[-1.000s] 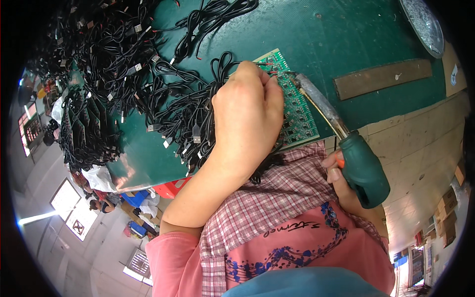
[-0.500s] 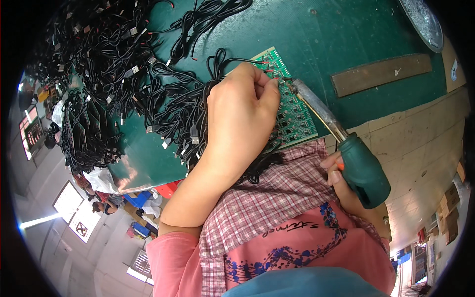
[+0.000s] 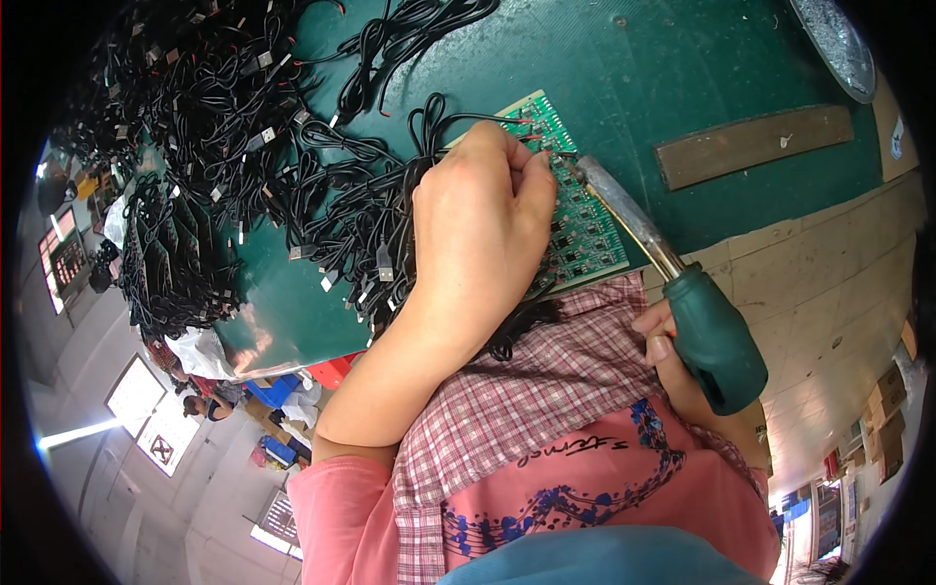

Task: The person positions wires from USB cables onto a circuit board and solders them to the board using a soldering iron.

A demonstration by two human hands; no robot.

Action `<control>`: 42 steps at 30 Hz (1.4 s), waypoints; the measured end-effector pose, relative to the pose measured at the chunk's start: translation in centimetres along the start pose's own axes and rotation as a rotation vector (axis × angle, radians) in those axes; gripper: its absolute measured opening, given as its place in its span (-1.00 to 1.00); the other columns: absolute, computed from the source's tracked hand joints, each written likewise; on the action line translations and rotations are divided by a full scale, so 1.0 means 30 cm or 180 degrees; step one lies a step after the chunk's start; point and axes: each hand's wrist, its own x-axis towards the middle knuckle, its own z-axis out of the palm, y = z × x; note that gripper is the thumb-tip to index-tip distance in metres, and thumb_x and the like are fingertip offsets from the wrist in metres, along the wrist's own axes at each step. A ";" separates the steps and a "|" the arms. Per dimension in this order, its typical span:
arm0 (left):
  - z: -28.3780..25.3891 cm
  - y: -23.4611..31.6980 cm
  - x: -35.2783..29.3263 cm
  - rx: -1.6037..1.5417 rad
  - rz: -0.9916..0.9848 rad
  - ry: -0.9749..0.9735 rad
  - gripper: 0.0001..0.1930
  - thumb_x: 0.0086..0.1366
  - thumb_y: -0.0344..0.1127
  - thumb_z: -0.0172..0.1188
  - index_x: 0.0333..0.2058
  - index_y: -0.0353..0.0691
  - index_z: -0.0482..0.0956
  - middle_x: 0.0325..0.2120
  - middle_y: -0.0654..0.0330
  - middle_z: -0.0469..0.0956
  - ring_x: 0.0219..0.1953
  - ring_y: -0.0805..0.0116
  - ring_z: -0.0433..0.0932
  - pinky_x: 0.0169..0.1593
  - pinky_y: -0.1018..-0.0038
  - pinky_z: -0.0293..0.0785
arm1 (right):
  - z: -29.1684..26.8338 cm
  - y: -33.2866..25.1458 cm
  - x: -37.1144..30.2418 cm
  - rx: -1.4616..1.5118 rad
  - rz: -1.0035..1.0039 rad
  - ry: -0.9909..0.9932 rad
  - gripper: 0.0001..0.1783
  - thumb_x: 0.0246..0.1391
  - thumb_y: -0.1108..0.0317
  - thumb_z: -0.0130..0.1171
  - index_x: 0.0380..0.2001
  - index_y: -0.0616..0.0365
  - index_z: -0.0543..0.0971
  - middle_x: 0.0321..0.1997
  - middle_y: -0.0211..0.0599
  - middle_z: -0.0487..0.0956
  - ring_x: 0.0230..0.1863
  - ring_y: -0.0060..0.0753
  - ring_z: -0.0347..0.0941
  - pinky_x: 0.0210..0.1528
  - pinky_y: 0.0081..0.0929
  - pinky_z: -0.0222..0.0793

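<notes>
A green circuit board (image 3: 597, 246) with rows of small parts lies on the green table. Over its left side, my left hand (image 3: 480, 214) is closed in a pinch at the end of a thin black cable; the fingers partly hide the wire tip. Another black cable (image 3: 468, 118) runs to red wire ends at the board's top. My right hand (image 3: 659, 333) grips a soldering iron (image 3: 717, 336) by its fat green handle, which covers most of the fingers. The iron's tip meets the board area close to my left fingertips; whether it touches the wire I cannot tell.
Heaps of black cables with USB plugs (image 3: 224, 127) cover the table's left. A cable bundle (image 3: 375, 58) lies beyond the board. To the right are a flat brown bar (image 3: 756, 146) and a shiny grey dish (image 3: 837, 44) at the table's far corner. A person (image 3: 207, 405) is in the background.
My left hand has shifted very slightly to the right over the board. The soldering iron stays in almost the same place, its tip still by my left fingertips.
</notes>
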 end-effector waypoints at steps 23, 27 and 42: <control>-0.001 -0.006 0.001 -0.0006 0.0082 0.0075 -0.84 0.17 -0.44 0.22 -0.51 -0.36 0.45 -0.60 -0.10 0.53 -0.52 -0.13 0.56 -0.42 0.12 0.47 | 0.011 -0.004 0.004 0.0145 0.0095 0.0145 -0.75 0.02 0.53 0.16 -0.17 0.15 0.55 -0.19 -0.31 0.60 -0.22 -0.36 0.49 -0.16 -0.40 0.45; -0.003 -0.015 -0.005 0.0096 0.0052 0.0115 -0.85 0.19 -0.41 0.23 -0.47 -0.37 0.49 -0.64 -0.04 0.53 -0.56 0.07 0.55 -0.43 0.24 0.45 | 0.069 0.010 0.081 0.2180 -0.0397 0.0259 -0.66 0.20 0.41 0.06 0.00 0.17 0.26 -0.05 -0.04 0.42 -0.26 -0.39 0.47 -0.17 -0.38 0.47; -0.260 -0.041 0.247 0.0761 0.1368 0.1033 -0.73 0.30 -0.23 0.21 -0.16 -0.30 0.61 -0.33 0.04 0.53 -0.23 0.14 0.54 -0.17 0.34 0.44 | 0.113 0.055 0.158 0.3061 -0.1337 0.0493 -0.67 0.23 0.44 0.00 0.04 0.21 0.28 0.22 0.02 0.21 0.29 -0.11 0.23 0.34 0.23 0.19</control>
